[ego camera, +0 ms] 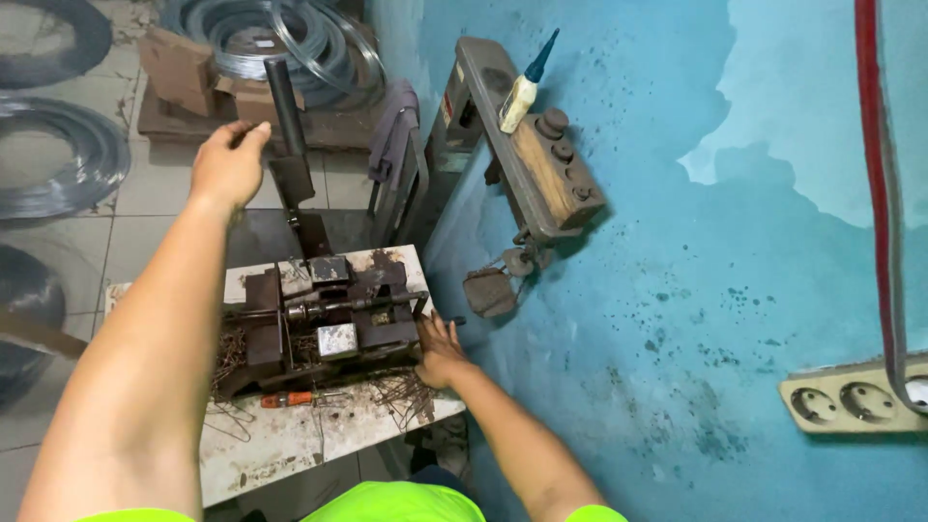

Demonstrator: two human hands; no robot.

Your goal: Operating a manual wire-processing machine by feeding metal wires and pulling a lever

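Observation:
My left hand (228, 160) is raised beside the dark lever handle (286, 106) of a rusty metal bending jig (324, 314), fingers close to the handle but not visibly wrapped around it. My right hand (440, 350) rests at the jig's right edge, fingers spread on the worn white tabletop (280, 445) among a pile of thin bent wire pieces (404, 394). More wire pieces (230, 353) lie heaped at the jig's left side.
An orange-handled screwdriver (286, 398) lies in front of the jig. Coils of steel wire (275, 39) lie on the tiled floor behind. A wall-mounted bracket (541, 174) holds a glue bottle (523, 87). A blue wall with a socket strip (851, 398) stands at right.

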